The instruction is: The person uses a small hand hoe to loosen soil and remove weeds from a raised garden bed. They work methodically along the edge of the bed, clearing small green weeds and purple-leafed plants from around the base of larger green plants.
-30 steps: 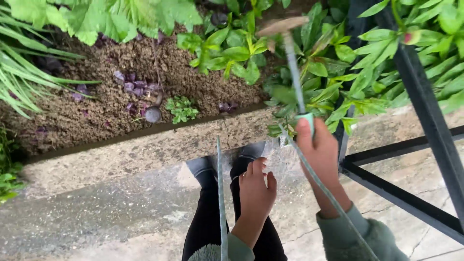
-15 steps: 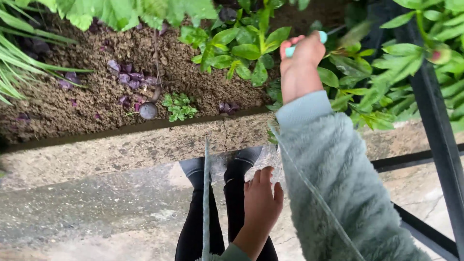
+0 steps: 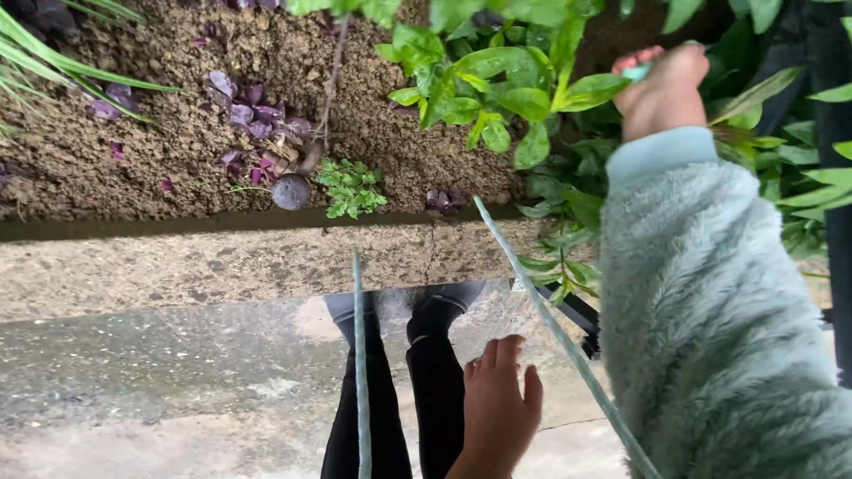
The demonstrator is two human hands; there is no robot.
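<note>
My right hand (image 3: 661,89) reaches forward into a leafy green plant (image 3: 497,80) at the back of a raised soil bed (image 3: 177,115). Its fingers are curled and seen from behind, with a bit of pale teal at the fingertips; whether they grip anything is hidden. A fluffy pale green sleeve (image 3: 719,310) covers that arm. My left hand (image 3: 497,408) hangs low in front of my dark trouser legs (image 3: 417,390), fingers apart and holding nothing. Two thin pale green cords (image 3: 359,372) dangle before the camera, one straight and one slanting to the right.
A stone kerb (image 3: 222,262) edges the bed, with wet paving (image 3: 160,390) below. Small purple-leaved plants (image 3: 248,120), a round dark stone (image 3: 291,191) and a small green seedling (image 3: 351,186) sit in the soil. A dark metal frame (image 3: 834,133) stands at the right.
My right hand has risen from near my waist and stretched forward into the green plant. My left hand has sunk a little and its fingers have spread.
</note>
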